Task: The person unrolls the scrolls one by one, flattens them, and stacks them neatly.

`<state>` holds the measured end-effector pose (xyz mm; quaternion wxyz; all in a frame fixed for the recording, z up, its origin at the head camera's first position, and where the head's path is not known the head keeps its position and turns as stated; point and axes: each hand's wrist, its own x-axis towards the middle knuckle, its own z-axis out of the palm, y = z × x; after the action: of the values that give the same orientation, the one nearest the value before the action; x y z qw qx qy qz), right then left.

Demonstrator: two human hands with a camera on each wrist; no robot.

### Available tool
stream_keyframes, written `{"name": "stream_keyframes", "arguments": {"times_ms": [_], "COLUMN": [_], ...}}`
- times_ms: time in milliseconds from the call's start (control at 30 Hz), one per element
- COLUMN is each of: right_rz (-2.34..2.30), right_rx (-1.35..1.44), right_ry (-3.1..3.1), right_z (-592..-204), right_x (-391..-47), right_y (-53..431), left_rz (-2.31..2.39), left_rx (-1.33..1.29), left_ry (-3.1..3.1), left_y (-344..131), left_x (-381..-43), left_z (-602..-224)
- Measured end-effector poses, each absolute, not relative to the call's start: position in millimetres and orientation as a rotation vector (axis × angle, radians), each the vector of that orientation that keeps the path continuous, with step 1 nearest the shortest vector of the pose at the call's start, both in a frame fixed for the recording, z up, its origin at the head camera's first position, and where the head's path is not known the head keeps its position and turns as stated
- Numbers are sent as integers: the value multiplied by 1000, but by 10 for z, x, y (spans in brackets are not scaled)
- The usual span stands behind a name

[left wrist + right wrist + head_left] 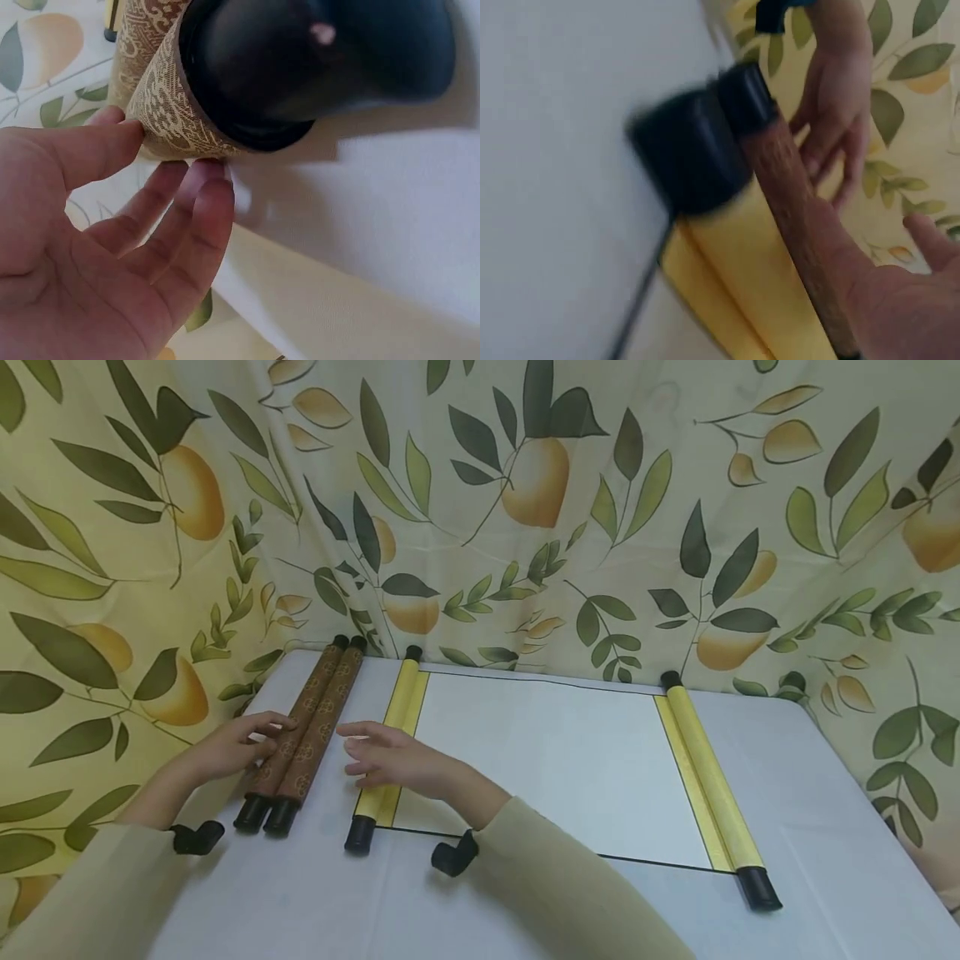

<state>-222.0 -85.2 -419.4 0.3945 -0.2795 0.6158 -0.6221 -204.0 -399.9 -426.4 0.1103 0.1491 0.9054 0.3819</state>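
Note:
Two brown patterned scroll rods (324,727) with black end caps lie side by side on the left of the table. My left hand (232,747) is at the outer side of the left rod, its fingertips against the brocade. In the left wrist view, the thumb and loosely bent fingers (206,225) meet the roll's patterned surface (169,120) near its black cap (255,67). My right hand (408,760) hovers over the left yellow edge of an unrolled scroll, fingers spread loosely towards the brown rods and holding nothing.
The unrolled scroll has a blank white sheet (540,752) between yellow rods with black caps, the right rod (712,777) lying far to the right. A white cloth (817,802) covers the table. Behind hangs a curtain (487,552) printed with fruit and leaves.

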Motion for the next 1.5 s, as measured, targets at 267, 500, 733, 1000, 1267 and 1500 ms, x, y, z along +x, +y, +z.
{"name": "stream_keyframes", "arguments": {"times_ms": [267,500,733,1000,1267,1500], "right_rz": [-1871,-2028,-2007,-1919,-2012,-1952], "right_rx": [-203,-51,-158,-498,-639,-763], "right_ry": [1086,877,955,1424,1607,1648], "right_z": [-4310,-4372,-4359,-4346,-4253,-4207], "right_x": [-2105,-2029,-1948,-1884,-1951,-2085], "right_y": [-1335,-1553,-1584,-1512,-1243,-729], "left_rz": [1247,1193,1289,1736,1998,1904], "left_rx": [112,61,27,-25,55,176], "left_ry": [2422,2380,2281,2148,2080,2259], "left_y": [-3985,-4033,-3999,-3741,-3336,-2902], "left_x": [-2087,-2076,-1956,-1775,-1669,-1638], "left_z": [-4258,-4292,-4191,-3918,-3798,-3847]}}
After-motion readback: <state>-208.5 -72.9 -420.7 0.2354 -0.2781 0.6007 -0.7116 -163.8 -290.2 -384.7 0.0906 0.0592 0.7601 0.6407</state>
